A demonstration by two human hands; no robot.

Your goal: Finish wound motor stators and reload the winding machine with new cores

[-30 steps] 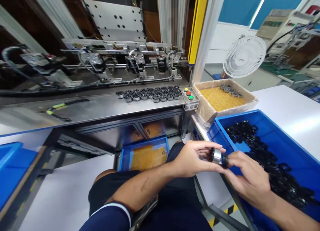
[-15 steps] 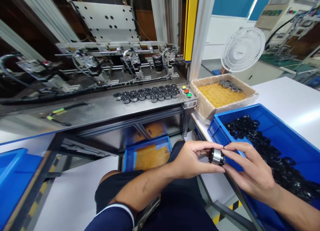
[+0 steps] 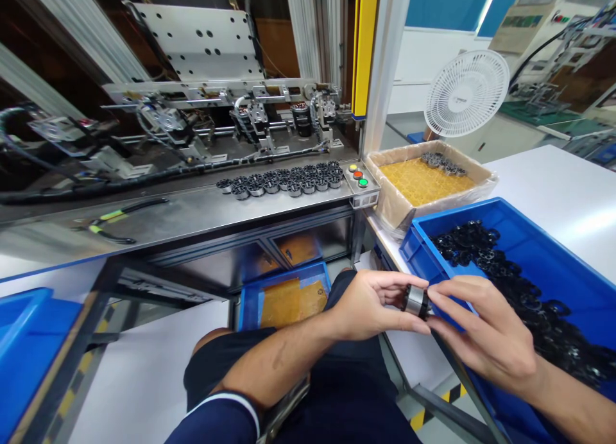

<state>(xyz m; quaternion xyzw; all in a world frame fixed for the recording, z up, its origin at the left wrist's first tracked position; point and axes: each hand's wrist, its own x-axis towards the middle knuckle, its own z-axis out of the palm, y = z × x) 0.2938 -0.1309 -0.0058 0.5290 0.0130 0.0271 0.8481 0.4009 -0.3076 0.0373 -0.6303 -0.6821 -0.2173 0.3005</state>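
A small motor stator (image 3: 415,301), a silvery ring with black plastic ends, is held between my two hands over the near edge of the blue bin. My left hand (image 3: 373,306) is closed on it from the left, thumb below and fingers above. From the right, my right hand (image 3: 486,332) pinches its black end with the fingertips; part of that end is hidden. Beneath and beyond the right hand, many loose black plastic parts (image 3: 510,277) fill the middle of the blue bin (image 3: 543,239).
Rows of similar stators (image 3: 289,179) stand on the machine's metal ledge (image 3: 206,216), beside a button box (image 3: 360,181). Pliers (image 3: 120,218) lie further left. A lined carton (image 3: 399,203) with stators and a white fan (image 3: 466,94) are behind the bin. A blue tray (image 3: 244,303) sits below.
The stator has tilted slightly in my fingers, its black left end now more covered. My right hand has shifted a little, with its fingertips still at the stator's right end.
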